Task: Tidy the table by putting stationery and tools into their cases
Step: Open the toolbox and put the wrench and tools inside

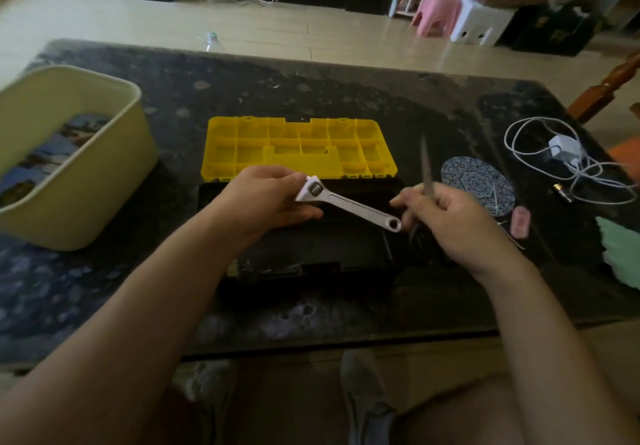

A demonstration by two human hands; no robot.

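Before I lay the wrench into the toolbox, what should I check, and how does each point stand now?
1. Lid open: ok; yellow lid lies back behind the toolbox base.
2. Grip: ok; left hand holds the wrench by its head.
3. Position: ok; wrench is over the open base.
4. Room inside: cannot tell; interior too dark.
5. Right hand free: not ok; it holds a thin blurred tool.

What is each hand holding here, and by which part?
The left hand grips the adjustable wrench at its jaw end. The right hand grips a thin metal tool near its lower end; blur hides what kind it is.
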